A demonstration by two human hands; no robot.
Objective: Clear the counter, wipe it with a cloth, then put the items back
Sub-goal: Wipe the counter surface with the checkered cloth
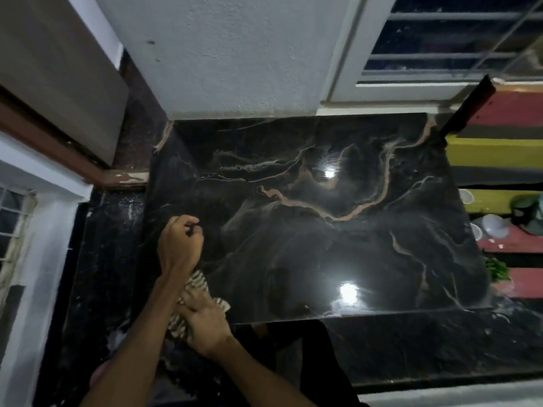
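Note:
The black marble counter (338, 236) with pale brown veins fills the middle of the view, and its glossy top bears nothing but my hands and the cloth. A brown and white striped cloth (199, 282) lies bunched at the counter's near left corner. My right hand (205, 324) presses down on it with the fingers gripping the fabric. Just beyond the cloth, my left hand (180, 242) rests on the counter's left part with its fingers curled and the fingertips pinched together. Whether something small is between them is too dark to tell.
A white wall pillar (235, 54) stands at the counter's back edge, with a barred window (440, 42) to its right. A lower black ledge (108, 259) runs along the left. On a striped mat at the right lie white bowls (493, 226), a green container (527, 211) and leafy greens (496, 270).

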